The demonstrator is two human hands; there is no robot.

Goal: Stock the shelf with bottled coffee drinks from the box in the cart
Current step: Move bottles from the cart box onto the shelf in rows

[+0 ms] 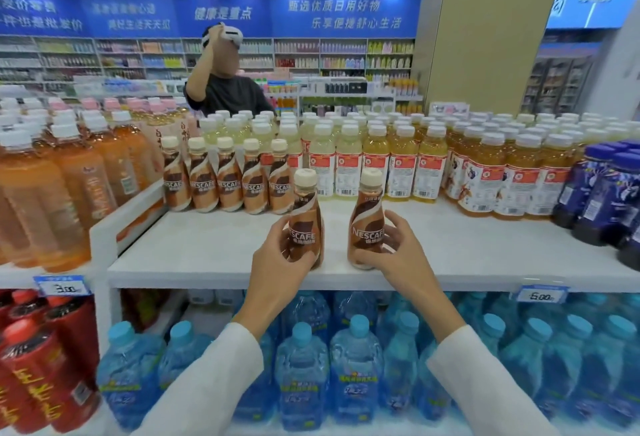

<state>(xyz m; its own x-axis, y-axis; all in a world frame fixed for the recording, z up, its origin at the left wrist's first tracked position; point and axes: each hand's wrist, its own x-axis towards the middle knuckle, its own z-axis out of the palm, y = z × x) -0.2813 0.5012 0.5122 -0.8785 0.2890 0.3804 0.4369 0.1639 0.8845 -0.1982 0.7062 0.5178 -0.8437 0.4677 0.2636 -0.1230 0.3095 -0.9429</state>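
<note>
two brown plastic coffee bottles with cream caps stand upright near the front edge of the white shelf (207, 245). the left hand (277, 262) grips one (306, 224), the right hand (394, 255) grips the other (367, 224); five matching bottles (228, 176) line up behind.

Head camera faces the shelf (207, 248) closely, tilted slightly down (edges seemingly warped).

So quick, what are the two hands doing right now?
Left hand: grips the left coffee bottle, near the shelf front edge.
Right hand: grips the right coffee bottle there.
</note>
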